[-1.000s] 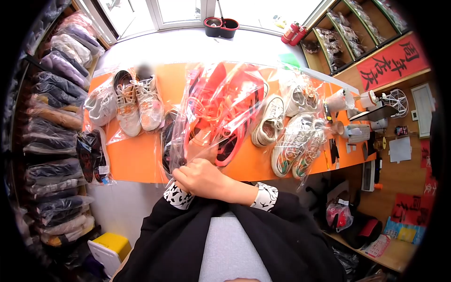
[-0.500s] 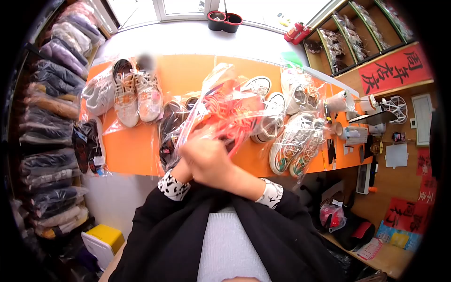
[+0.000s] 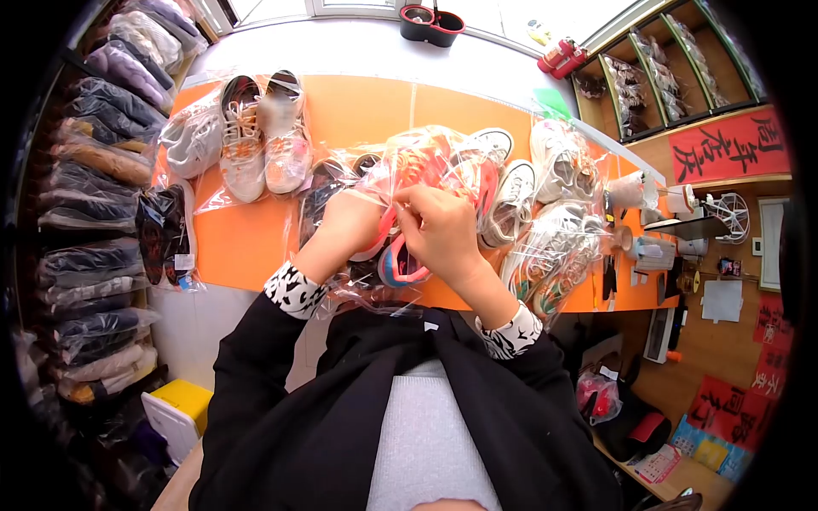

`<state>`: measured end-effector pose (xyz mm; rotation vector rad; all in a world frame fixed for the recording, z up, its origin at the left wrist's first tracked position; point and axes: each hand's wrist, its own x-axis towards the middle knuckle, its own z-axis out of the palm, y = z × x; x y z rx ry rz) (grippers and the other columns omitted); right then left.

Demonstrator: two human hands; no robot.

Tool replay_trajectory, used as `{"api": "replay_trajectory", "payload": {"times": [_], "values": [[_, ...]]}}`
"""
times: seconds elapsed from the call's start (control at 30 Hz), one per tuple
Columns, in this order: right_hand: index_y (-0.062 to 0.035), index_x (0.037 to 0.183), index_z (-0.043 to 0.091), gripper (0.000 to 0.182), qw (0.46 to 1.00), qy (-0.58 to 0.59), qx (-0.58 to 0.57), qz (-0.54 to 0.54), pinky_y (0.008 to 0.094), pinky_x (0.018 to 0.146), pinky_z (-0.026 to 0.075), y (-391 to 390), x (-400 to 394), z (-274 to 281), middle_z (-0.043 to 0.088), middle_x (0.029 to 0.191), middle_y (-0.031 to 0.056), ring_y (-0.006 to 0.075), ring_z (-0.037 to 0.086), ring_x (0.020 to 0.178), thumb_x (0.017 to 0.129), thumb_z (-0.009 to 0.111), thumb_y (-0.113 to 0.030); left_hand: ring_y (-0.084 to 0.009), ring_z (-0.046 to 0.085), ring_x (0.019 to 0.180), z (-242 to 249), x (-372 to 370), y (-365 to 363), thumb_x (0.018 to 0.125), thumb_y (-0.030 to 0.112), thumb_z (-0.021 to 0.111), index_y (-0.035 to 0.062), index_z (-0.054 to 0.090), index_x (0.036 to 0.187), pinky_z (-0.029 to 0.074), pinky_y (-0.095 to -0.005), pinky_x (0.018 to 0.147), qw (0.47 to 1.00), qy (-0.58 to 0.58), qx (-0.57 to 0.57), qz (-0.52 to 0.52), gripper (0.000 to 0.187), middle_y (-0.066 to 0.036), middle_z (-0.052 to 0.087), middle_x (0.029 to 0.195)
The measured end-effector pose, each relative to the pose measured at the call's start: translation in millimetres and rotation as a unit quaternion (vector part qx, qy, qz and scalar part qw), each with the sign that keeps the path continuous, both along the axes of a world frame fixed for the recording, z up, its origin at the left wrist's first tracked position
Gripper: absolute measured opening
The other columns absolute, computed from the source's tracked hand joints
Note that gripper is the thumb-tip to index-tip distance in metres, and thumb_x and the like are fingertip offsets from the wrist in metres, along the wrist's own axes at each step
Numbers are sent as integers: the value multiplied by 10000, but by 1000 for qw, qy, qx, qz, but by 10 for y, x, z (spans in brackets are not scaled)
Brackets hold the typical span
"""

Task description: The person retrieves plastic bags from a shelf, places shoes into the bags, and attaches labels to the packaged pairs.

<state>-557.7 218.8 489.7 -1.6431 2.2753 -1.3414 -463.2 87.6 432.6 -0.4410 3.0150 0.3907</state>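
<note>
A pair of coral-pink shoes [image 3: 422,157] lies in a clear plastic bag [image 3: 362,166] in front of me. The blue-and-pink edge of one shoe [image 3: 394,266] shows under my hands. My left hand [image 3: 351,223] is closed on the bag at the near side of the shoes, its fingertips partly hidden. Close beside it, my right hand [image 3: 439,223] pinches the bag between thumb and fingers. Canvas shoes with white toes [image 3: 511,200] are just right of the pink pair. Dark shoes in plastic [image 3: 319,192] sit to the left, partly covered.
Bagged off-white sneakers [image 3: 243,153] and dark shoes [image 3: 162,234] stand at the left of the orange table [image 3: 247,255]. More bagged sneakers [image 3: 554,251] are at the right, near tools and cups [image 3: 630,189]. Shelves of bagged goods [image 3: 94,204] line the left side.
My hands were crossed and blurred over the near end of the bag; now they are apart, left and right of each other. The pink shoes sit lower and nearer the canvas shoes. My view has shifted slightly.
</note>
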Motion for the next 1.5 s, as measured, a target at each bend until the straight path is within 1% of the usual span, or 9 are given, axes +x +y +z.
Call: {"api": "replay_trajectory", "payload": {"times": [0.13,0.5,0.73,1.13,1.2,1.27,1.33,1.4,1.5], "values": [[-39,811,647,35,1000,16,3,6,353,552,487,-16,25,-85,636,681,120,268,641,616,781,663,-42,-257,693,857,-280,-244,-53,835,264,562,118,701,896,537,-357,661,986,-137,-64,-75,210,-97,713,926],[-35,777,625,36,1000,-6,21,-18,389,565,490,-107,70,-316,631,677,133,302,645,646,784,640,-68,-198,670,968,-692,-424,-236,851,329,543,238,721,917,522,-347,740,986,-150,-48,-47,210,-45,712,978],[-33,771,619,56,1000,5,23,-17,403,567,485,-164,112,-383,630,679,137,314,640,646,795,628,-84,-200,658,1011,-1006,-452,-310,886,296,493,235,723,938,513,-351,753,979,-151,-124,-63,244,-36,711,1024],[-24,798,620,71,997,-24,19,-70,378,560,492,-67,67,-264,632,639,137,280,653,602,832,628,-86,-293,661,990,-464,-363,-200,848,213,530,125,699,974,524,-419,798,995,-90,-23,-21,229,-154,696,991],[-12,808,612,73,983,-156,19,-98,340,529,474,-2,7,-113,616,620,128,226,621,539,839,638,-72,-313,673,898,-240,-265,-109,816,146,564,69,687,927,541,-412,722,997,72,-16,28,183,-166,683,974],[-3,906,596,69,949,-296,-47,-95,227,450,391,35,-78,-66,590,628,36,92,509,482,908,608,-71,-291,669,764,194,-175,67,799,129,602,49,671,858,532,-381,600,1000,-17,-21,8,121,-146,662,943],[5,883,566,86,876,-460,-112,-94,244,446,385,69,-123,244,575,611,29,87,513,486,922,575,-72,-270,655,678,511,-60,212,774,120,599,38,652,770,532,-362,575,950,304,-52,-44,99,-81,638,745],[-5,914,555,76,823,-535,-167,-89,230,434,360,171,-209,495,539,606,10,81,477,470,935,566,-77,-270,634,671,816,96,280,765,73,636,23,628,760,497,-346,532,949,310,-42,-35,51,-92,617,764],[-18,967,526,76,747,-589,-283,-121,176,467,353,346,-239,931,506,669,8,67,446,509,959,548,-91,-151,530,621,1140,344,217,797,30,698,20,589,759,402,-276,505,853,508,107,57,116,-59,544,736]]}}
